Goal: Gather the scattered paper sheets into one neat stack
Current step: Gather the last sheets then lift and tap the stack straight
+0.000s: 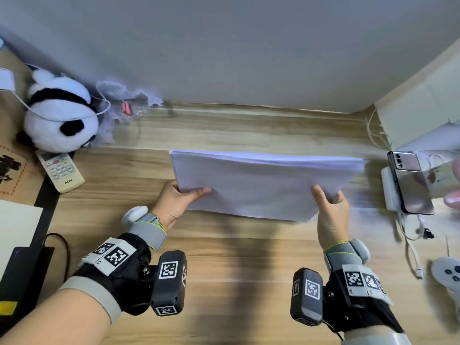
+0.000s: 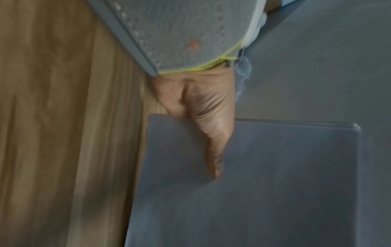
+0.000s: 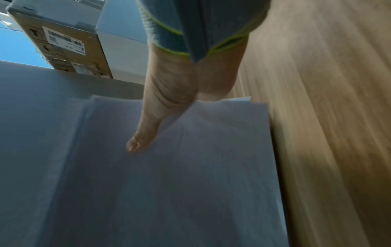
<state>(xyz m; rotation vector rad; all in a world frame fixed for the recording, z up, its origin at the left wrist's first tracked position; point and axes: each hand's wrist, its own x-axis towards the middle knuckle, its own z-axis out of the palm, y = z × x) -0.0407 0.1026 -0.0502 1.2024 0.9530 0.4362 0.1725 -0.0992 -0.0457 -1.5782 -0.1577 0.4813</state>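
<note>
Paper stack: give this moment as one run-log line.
paper stack gathered | left hand grips left edge | right hand grips right edge | stack tilted above desk

1. One stack of paper sheets (image 1: 261, 185) was there; its sheets were too many and too close to count.
2. Two hands were in view: the left hand (image 1: 174, 202) and the right hand (image 1: 331, 215).
3. One panda plush toy (image 1: 59, 113) sat on the tabletop (image 1: 236, 257).
4. One remote control (image 1: 61, 170) lay near it.
5. One phone (image 1: 410, 183) lay on one white power bank (image 1: 388, 192).
6. One game controller (image 1: 448, 275) showed at the right edge.
7. One crumpled plastic bag (image 1: 119, 100) lay by the wall.
</note>
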